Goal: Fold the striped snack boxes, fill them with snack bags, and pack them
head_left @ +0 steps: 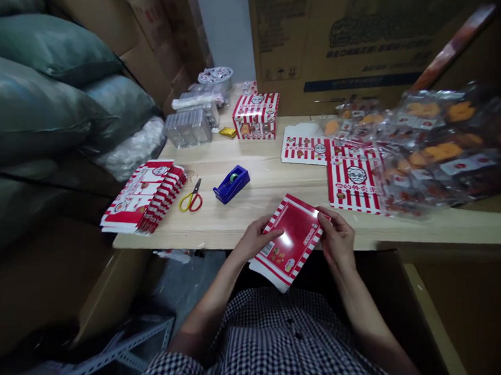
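Between my hands, over the table's front edge, is a flattened red-and-white striped carton [293,238] with white flaps at its lower end. My left hand [255,240] grips its left side, thumb lying across the red face. At the upper right edge, my right hand [337,233] pinches the carton between thumb and fingers. Beyond it on the table sit a blue tape dispenser [232,184] and scissors [191,199] with one yellow and one red handle loop. A stack of flat striped cartons [144,196] lies at the left.
A made-up striped box [256,117] stands at the back, beside clear plastic cases [187,128] and a tub of small packets [215,77]. Bagged orange items [437,150] and flat cartons [354,176] cover the right side. Large sacks [44,97] and cardboard boxes [352,36] surround the wooden table [219,231].
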